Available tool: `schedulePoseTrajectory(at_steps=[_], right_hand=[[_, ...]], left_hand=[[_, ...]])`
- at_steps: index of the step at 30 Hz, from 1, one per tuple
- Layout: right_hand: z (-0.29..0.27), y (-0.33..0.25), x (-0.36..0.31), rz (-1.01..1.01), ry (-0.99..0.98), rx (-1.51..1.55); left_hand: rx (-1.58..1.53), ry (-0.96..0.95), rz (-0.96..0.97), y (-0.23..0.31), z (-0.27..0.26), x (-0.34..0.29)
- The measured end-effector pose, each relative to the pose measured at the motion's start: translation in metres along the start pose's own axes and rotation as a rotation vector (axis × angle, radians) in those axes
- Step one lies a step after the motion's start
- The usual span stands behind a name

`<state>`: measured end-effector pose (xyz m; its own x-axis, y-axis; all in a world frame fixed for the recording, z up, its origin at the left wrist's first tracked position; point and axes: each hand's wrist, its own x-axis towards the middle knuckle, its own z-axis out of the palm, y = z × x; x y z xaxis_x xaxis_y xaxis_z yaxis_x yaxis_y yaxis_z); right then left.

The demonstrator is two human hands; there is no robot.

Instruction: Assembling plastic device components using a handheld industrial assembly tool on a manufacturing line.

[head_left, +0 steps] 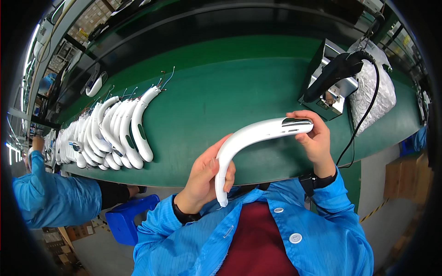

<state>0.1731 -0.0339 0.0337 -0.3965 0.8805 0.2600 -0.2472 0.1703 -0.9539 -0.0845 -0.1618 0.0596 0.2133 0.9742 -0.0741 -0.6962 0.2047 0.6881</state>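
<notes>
Over the near edge of the green table (207,92), a curved white piece (258,131) hangs in both hands, bowed upward like an arch. Left hand (202,177) wraps the lower, narrower arm of the curve, thumb across the front, fingers closed around the back; the tip pokes out below the grip, a short thin wire at its end. Right hand (314,138) pinches the other end, thumb beneath, fingers over the top, around a glossy dark panel (297,123). Small slots show in the white shell beside that panel.

Left side of the table: a long row of similar white pieces (138,129), packed side by side, a few lying over others, thin coloured wires rising from their far ends. Another white part (96,85) lies apart, behind the row.

Right side: a metal box (337,109) with a black tool (329,77) resting across it; black cord (352,140) loops down past the table edge. Silvery bag (375,96) just beside the box.

Floor at left: blue stool (122,223), near a co-worker in a blue jacket (64,198). Cardboard boxes (405,177) stand at far right.
</notes>
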Motion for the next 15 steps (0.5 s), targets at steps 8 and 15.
schedulePoseTrajectory(at_steps=[8,15], right_hand=[[0.012,-0.037,0.019,-0.092,0.026,-0.096],[0.038,-0.053,0.045,-0.442,0.101,-0.229]], left_hand=[[1.045,-0.069,0.162,0.045,0.006,0.048],[0.513,-0.185,0.271,0.029,0.009,0.106]])
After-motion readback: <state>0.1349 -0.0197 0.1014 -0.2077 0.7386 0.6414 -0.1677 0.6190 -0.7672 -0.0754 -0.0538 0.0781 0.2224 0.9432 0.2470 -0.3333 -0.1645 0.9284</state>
